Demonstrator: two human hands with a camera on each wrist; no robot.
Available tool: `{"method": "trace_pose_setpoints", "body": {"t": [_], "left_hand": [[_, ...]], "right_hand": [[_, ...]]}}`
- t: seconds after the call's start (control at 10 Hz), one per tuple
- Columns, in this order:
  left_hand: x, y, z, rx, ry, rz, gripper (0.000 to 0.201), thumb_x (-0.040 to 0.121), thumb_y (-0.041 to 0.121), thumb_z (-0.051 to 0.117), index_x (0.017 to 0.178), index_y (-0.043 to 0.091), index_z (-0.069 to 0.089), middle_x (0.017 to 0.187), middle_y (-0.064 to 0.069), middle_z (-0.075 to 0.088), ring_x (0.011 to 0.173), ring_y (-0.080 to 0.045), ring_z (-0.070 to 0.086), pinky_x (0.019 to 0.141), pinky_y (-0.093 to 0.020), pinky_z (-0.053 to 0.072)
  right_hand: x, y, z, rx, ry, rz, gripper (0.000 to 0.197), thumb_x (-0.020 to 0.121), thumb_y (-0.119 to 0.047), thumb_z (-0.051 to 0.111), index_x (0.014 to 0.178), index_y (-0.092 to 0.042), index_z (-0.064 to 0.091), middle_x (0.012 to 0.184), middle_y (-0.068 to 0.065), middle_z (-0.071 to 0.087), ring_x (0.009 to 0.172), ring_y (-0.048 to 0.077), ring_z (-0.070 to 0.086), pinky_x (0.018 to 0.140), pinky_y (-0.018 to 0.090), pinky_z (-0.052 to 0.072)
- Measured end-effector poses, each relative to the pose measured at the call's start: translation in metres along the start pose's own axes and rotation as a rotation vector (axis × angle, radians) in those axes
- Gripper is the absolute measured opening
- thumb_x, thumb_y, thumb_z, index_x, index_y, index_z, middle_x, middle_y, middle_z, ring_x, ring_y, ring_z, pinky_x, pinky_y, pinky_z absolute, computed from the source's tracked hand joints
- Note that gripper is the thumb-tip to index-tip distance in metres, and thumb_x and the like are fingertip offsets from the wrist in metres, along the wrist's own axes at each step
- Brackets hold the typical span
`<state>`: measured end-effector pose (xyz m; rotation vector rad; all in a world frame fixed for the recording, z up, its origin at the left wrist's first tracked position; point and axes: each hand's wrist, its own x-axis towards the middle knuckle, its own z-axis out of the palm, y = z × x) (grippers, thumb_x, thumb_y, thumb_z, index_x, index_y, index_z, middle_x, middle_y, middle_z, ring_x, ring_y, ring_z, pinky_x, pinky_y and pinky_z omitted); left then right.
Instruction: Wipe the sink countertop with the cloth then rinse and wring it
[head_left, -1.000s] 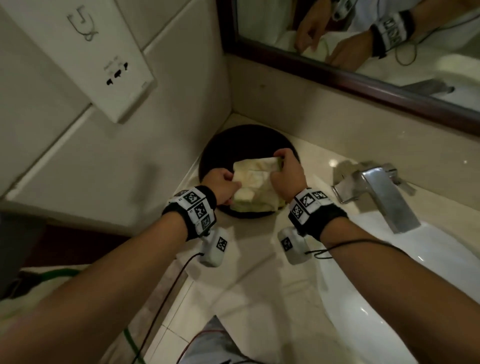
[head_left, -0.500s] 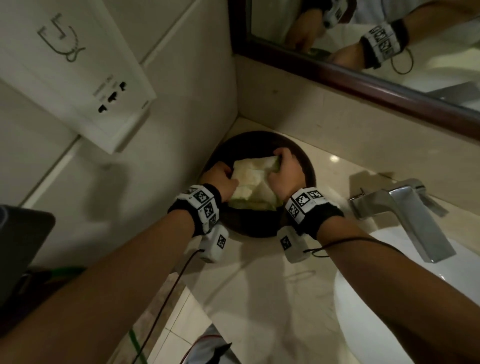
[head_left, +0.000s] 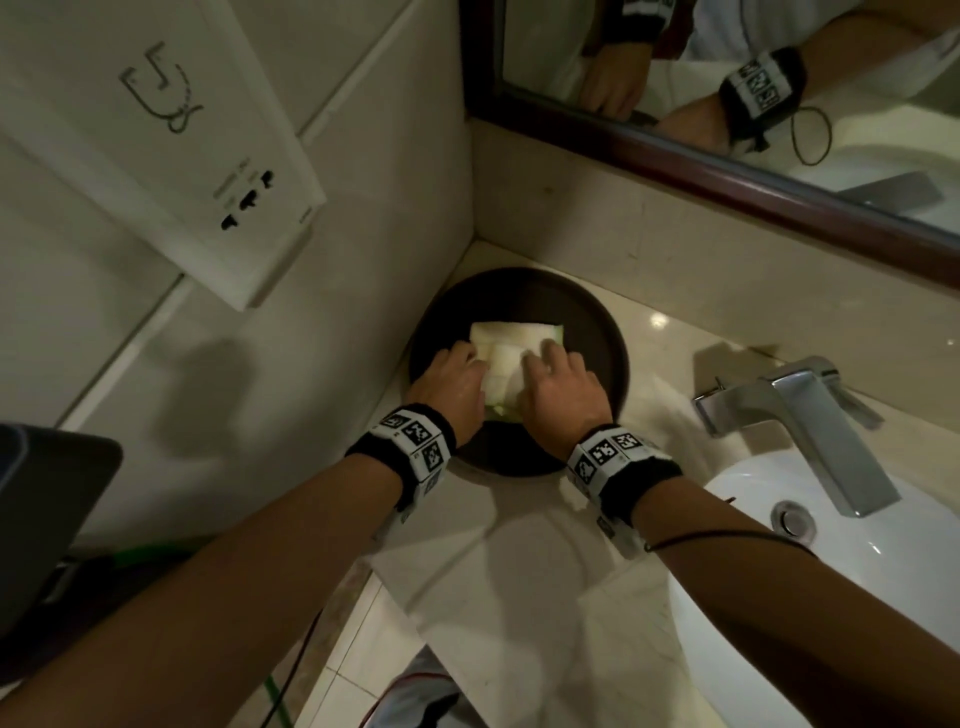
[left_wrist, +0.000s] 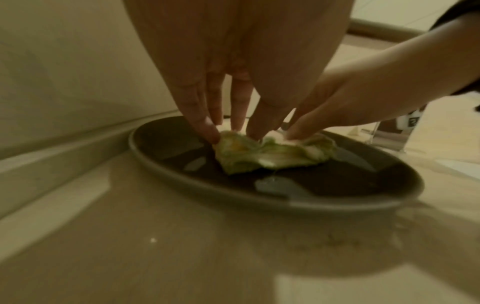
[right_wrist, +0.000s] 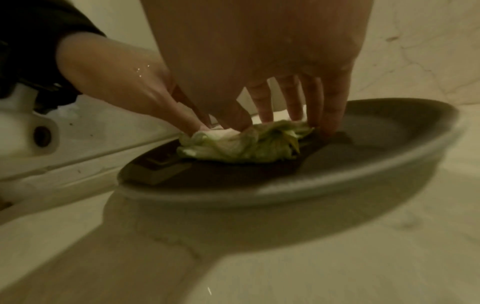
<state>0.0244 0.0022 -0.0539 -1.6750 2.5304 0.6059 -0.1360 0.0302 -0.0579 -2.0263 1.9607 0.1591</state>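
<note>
Both hands have lowered the folded cloth (head_left: 511, 358) flat onto the round dark tray (head_left: 597, 338), which stands in the counter (head_left: 530, 571) corner near the faucet (head_left: 810, 421). Left hand (head_left: 452, 387) and right hand (head_left: 561, 392) each press straight fingertips (left_wrist: 207, 127) onto the cloth's near edge (no curled grip is visible); this likely flattens the fold so it stays put. Count: one cloth, one tray, one faucet, one sink basin (head_left: 779, 623), two hands. Judged from this placement, wiping, rinsing and wringing appear complete.
</note>
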Motion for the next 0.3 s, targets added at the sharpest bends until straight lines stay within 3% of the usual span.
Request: {"method": "trace_pose_setpoints", "body": {"t": [0.2, 0.3], "left_hand": [[-0.0086, -0.0023, 0.0034, 0.024, -0.040, -0.032, 0.042, 0.091, 0.024, 0.052, 0.132, 0.017, 0.049, 0.141, -0.003, 0.039, 0.115, -0.029, 0.044, 0.086, -0.041, 0.048], [-0.0112, -0.0014, 0.0010, 0.025, -0.059, -0.040, 0.048, 0.091, 0.024, 0.051, 0.138, 0.018, 0.044, 0.147, -0.003, 0.034, 0.120, -0.031, 0.042, 0.094, -0.041, 0.045]], "right_hand": [[-0.0111, -0.0001, 0.0056, 0.017, 0.001, 0.016, 0.051, 0.095, -0.035, 0.042, 0.143, -0.020, 0.037, 0.151, 0.011, 0.030, 0.124, 0.036, 0.039, 0.095, 0.046, 0.043], [-0.0138, -0.0011, 0.0008, 0.048, -0.011, 0.027, 0.052, 0.096, -0.035, 0.041, 0.145, -0.021, 0.034, 0.154, 0.009, 0.025, 0.130, 0.035, 0.033, 0.099, 0.048, 0.040]]}}
